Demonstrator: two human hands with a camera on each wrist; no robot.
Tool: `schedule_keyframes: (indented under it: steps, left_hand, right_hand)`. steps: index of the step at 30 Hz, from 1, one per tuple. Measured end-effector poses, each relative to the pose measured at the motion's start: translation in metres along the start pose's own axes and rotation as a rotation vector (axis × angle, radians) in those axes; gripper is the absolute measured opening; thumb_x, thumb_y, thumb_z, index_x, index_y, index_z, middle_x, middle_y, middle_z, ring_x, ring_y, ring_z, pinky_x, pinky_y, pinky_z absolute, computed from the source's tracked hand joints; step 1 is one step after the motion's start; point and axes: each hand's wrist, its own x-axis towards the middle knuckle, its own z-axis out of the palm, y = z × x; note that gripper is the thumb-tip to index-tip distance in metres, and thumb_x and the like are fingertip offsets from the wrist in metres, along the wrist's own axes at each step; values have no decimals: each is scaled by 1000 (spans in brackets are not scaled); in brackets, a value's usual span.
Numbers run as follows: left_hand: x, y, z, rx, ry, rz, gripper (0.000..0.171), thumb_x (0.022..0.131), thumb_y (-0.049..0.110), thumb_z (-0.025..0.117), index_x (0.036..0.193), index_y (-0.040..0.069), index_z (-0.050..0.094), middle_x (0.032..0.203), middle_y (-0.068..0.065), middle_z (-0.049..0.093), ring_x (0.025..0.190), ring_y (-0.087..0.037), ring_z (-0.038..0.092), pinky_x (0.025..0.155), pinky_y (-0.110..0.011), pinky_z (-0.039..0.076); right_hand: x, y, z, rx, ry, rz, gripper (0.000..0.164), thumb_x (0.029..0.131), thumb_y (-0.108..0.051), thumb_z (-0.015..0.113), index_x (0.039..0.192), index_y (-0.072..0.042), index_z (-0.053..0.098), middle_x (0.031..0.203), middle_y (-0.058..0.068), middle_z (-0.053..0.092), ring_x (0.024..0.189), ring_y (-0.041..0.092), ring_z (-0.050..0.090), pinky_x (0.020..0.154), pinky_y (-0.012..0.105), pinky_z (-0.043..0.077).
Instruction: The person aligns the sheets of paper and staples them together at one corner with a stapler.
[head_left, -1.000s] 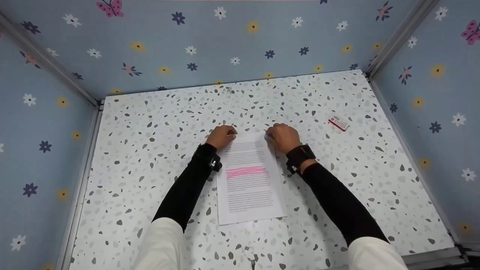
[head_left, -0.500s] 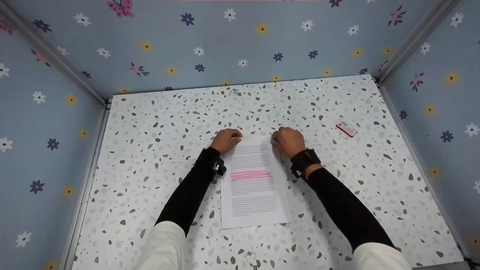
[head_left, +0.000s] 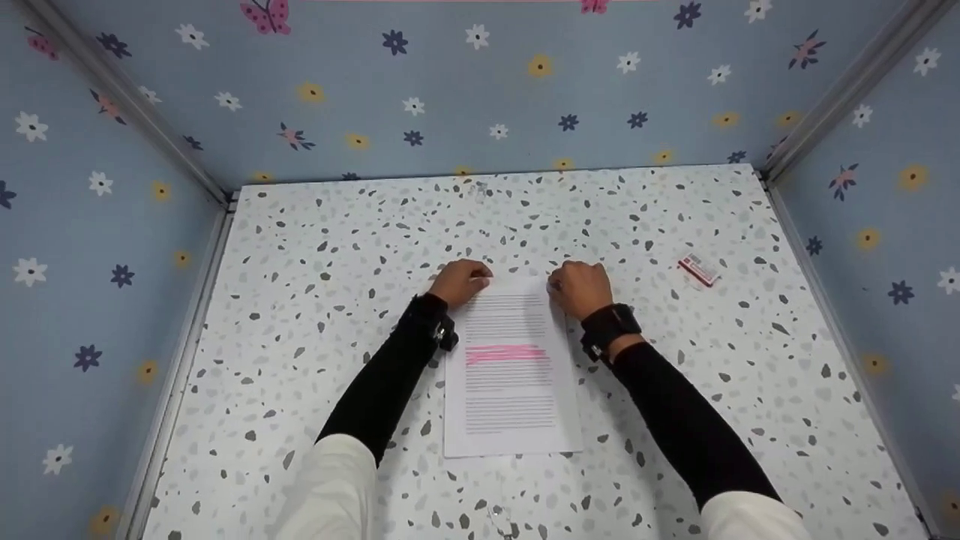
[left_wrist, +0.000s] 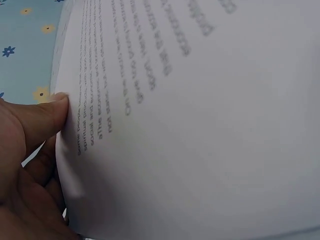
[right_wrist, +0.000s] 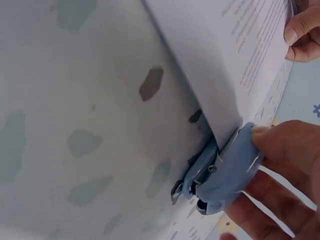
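Note:
Printed paper sheets point(head_left: 510, 412) with a pink highlighted band point(head_left: 506, 354) lie on the speckled table. At their far left corner, my left hand point(head_left: 459, 282) pinches the edge between thumb and fingers, as the left wrist view shows with the bent paper point(left_wrist: 210, 125). My right hand point(head_left: 581, 289) is at the far right corner. In the right wrist view it grips a small blue stapler point(right_wrist: 235, 170), thumb on one side and fingers on the other. The paper's corner sits between the stapler's two arms. From the head view the stapler is mostly hidden by the hand.
A small red and white box point(head_left: 699, 270) lies on the table point(head_left: 360, 247) to the right of my right hand. Flowered blue panels point(head_left: 450, 82) stand at the back and both sides, joined by grey metal posts point(head_left: 127, 97).
The head view has shifted, so table and sheets appear farther right and slightly lower. Both hands stay at the far corners of the sheets, with little visible movement relative to them.

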Motion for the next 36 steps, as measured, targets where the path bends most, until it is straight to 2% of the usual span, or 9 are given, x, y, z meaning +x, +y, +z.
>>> schedule_keyframes:
  steps: [4,10,12,18,26,30,33,36]
  left_hand:
    - [-2,-3,11,11,-36,-20,20,101,10,62,114,-1,72,117,-17,71,114,-33,63,101,-42,46]
    - [-2,-6,19,-1,13,2,19,100,8,63,113,-2,72,117,-17,71,114,-34,63,101,-44,46]
    - [-1,-7,21,7,10,-2,20,100,9,63,114,-1,72,118,-17,71,115,-34,63,101,-43,46]
    - [3,-6,19,21,4,-60,19,100,10,64,114,0,73,119,-15,71,116,-32,63,102,-42,46]
    - [2,2,14,-9,55,-18,20,100,8,63,115,-1,73,119,-16,71,116,-34,63,101,-44,46]
    - [3,1,13,-16,80,19,18,99,8,64,112,0,74,115,-14,73,112,-33,65,98,-43,48]
    - [4,-2,12,-19,84,14,18,99,8,64,112,1,74,115,-14,73,112,-33,65,98,-43,48]
    - [2,-3,13,-21,66,-24,20,100,8,63,115,0,73,119,-15,71,116,-34,63,102,-44,46]
  right_hand:
    - [-10,6,9,24,-28,8,14,88,-12,74,99,-8,82,92,12,75,84,33,69,80,51,52]
    - [-13,10,13,28,-10,27,16,89,-16,75,102,-10,82,96,10,76,89,32,69,84,52,50]
    - [-12,10,13,18,-17,37,16,89,-17,75,102,-11,82,97,9,76,90,32,70,85,52,50]
    - [-9,10,13,-3,-25,28,18,90,-19,74,104,-11,81,97,10,76,91,32,69,86,53,49]
    - [-10,11,9,-48,20,40,19,92,-23,76,108,-14,81,103,10,76,95,32,69,87,52,50]
    - [-10,11,7,-39,34,46,19,93,-23,75,108,-15,81,104,10,76,95,32,69,87,52,49]
    - [-9,11,9,-32,56,34,18,93,-24,75,107,-15,81,102,9,76,93,32,69,87,51,50]
    - [-10,10,11,-23,66,21,18,93,-25,74,107,-14,81,101,9,76,92,32,70,87,51,49]
